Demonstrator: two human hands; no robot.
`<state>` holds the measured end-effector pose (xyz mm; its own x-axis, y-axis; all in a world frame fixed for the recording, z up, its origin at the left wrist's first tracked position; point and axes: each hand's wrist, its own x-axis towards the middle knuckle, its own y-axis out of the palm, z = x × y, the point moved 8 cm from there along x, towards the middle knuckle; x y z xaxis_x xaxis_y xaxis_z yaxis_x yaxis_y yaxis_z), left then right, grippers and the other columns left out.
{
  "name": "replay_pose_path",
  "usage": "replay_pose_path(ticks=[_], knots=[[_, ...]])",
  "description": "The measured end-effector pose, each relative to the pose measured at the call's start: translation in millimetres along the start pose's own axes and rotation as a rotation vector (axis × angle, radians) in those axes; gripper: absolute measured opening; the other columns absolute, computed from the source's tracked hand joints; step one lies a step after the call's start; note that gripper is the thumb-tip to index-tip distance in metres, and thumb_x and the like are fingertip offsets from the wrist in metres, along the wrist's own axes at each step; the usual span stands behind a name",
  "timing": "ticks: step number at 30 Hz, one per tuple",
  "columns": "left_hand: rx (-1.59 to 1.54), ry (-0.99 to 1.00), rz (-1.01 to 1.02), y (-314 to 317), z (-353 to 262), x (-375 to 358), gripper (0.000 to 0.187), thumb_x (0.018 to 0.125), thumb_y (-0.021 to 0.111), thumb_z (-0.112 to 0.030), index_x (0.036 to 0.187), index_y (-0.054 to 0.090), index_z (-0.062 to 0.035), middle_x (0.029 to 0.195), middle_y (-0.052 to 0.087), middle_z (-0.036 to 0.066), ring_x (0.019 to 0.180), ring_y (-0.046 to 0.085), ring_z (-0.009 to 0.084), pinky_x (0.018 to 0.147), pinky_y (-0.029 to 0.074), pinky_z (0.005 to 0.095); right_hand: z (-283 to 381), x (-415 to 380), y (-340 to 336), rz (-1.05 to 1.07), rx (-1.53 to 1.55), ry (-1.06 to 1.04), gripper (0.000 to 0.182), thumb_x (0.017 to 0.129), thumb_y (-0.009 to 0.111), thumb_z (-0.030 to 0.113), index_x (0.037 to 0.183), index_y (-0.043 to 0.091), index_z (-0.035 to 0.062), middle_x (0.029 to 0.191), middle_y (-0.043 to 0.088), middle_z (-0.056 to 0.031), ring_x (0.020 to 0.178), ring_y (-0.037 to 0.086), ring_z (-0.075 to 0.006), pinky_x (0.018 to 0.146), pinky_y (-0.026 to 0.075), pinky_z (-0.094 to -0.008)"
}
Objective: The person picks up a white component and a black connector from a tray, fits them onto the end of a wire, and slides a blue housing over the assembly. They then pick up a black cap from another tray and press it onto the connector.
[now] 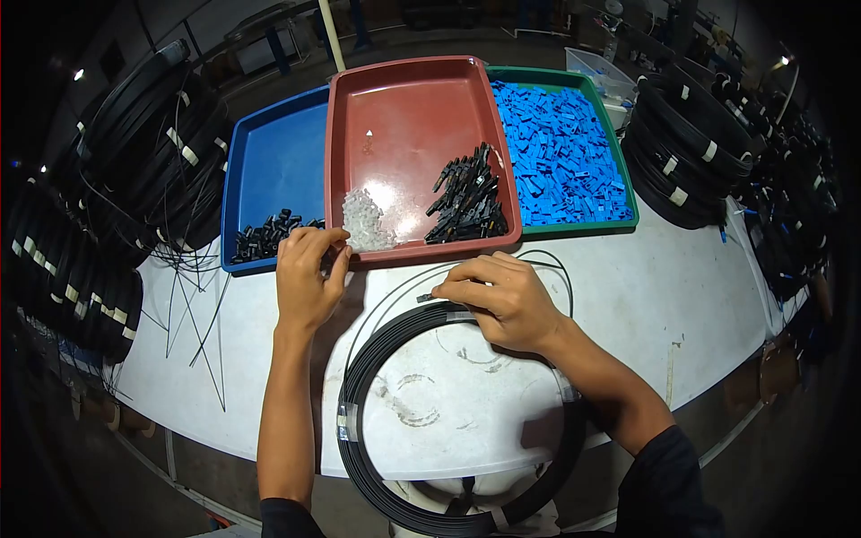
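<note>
My right hand [500,300] pinches a small black connector [425,298] over the far side of a black cable coil [360,386]. A loose loop of the cable [381,299] arcs across the table behind the coil. At the red tray's front left corner is my left hand [312,269], its thumb and forefinger slightly apart and nothing visible between them. Just right of those fingertips lies a heap of small translucent white pieces [364,222] in the red tray [404,117]. Black connector parts [468,199] are piled at that tray's right side.
A blue tray [280,161] with short black parts [273,235] stands left, and a green tray [628,202] of blue clips [560,152] right. Big cable coils [148,143] flank the table [646,314] on the left, with more coils [686,152] on the right. Loose cable ends hang at left.
</note>
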<state>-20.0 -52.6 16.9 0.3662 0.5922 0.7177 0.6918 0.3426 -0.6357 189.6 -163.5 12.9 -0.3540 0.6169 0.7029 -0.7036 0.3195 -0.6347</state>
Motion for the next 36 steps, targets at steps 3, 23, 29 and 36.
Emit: replay_pose_path(ticks=[3, 23, 29, 36], knots=[[0.084, 0.056, 0.048, 5, 1, 8, 0.014, 0.082, 0.074, -0.008, 0.096, 0.073, -0.0076, 0.093, 0.073, 0.004, 0.096, 0.063, 0.0259, 0.086, 0.044, 0.0392, -1, 0, 1, 0.013, -0.006, 0.002, 0.040, 0.068, 0.067, -0.006, 0.103, 0.075, 0.0105, 0.101, 0.072, -0.0030, 0.087, 0.066, -0.0234, 0.076, 0.050, -0.0363], [0.374, 0.204, 0.570, 72, 2, 55, 0.015, 0.069, 0.077, -0.009, 0.083, 0.081, -0.0137, 0.083, 0.074, 0.006, 0.094, 0.065, 0.0258, 0.084, 0.050, 0.0393, -5, 0, 5, 0.054, 0.017, 0.018, 0.035, 0.071, 0.069, -0.003, 0.103, 0.075, 0.0099, 0.100, 0.071, -0.0046, 0.087, 0.067, -0.0250, 0.075, 0.051, -0.0375], [0.257, 0.329, 0.581, 91, -14, 54, 0.018, 0.074, 0.080, -0.016, 0.092, 0.083, -0.0157, 0.091, 0.075, 0.001, 0.093, 0.063, 0.0220, 0.083, 0.047, 0.0371, -3, 2, 5, 0.075, 0.022, 0.023, 0.037, 0.070, 0.067, -0.005, 0.104, 0.075, 0.0089, 0.098, 0.071, -0.0056, 0.087, 0.067, -0.0256, 0.075, 0.052, -0.0371], [0.369, 0.388, 0.680, 103, -11, 58, 0.011, 0.075, 0.075, -0.015, 0.084, 0.081, -0.0164, 0.090, 0.075, -0.001, 0.092, 0.062, 0.0210, 0.083, 0.046, 0.0358, -3, 3, 5, 0.099, 0.020, 0.032, 0.037, 0.070, 0.066, -0.004, 0.103, 0.075, 0.0074, 0.097, 0.070, -0.0070, 0.083, 0.066, -0.0264, 0.073, 0.051, -0.0378]])
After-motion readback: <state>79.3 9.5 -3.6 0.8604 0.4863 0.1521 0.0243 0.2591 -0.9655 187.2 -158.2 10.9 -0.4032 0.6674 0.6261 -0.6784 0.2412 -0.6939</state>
